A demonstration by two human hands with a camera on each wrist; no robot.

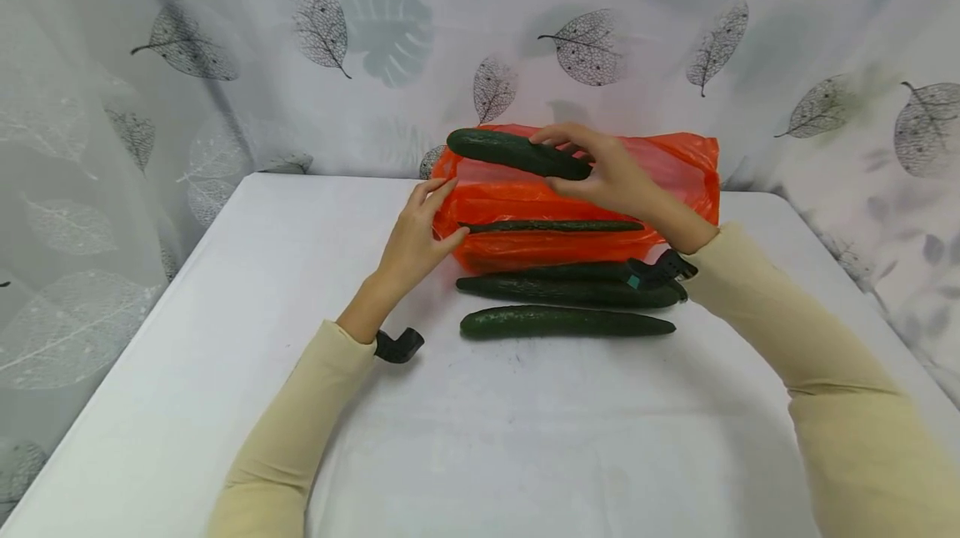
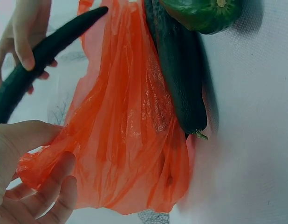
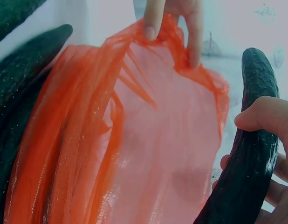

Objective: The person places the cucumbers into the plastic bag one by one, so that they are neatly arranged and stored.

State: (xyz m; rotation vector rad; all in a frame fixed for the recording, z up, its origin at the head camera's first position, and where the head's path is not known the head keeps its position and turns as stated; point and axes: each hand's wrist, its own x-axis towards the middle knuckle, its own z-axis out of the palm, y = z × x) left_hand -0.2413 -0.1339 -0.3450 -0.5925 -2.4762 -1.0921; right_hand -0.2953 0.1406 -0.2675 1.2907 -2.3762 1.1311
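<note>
My right hand [image 1: 592, 167] grips a dark green cucumber [image 1: 510, 150] by one end, above an orange-red plastic bag [image 1: 487, 208]. The same cucumber [image 3: 253, 154] fills the right side of the right wrist view, thumb on its near face, fingers behind. At the bag's left edge, my left hand [image 1: 416, 229] pinches the thin plastic [image 2: 46, 154] between thumb and fingers. A narrow strip of another cucumber [image 1: 551, 226] shows along the bag; whether it lies inside or on top I cannot tell.
In front of the bag several cucumbers lie side by side; the nearest cucumber [image 1: 566, 322] is apart from the others. They rest on a white-covered table [image 1: 525, 438]. A leaf-patterned curtain [image 1: 427, 104] hangs behind the table.
</note>
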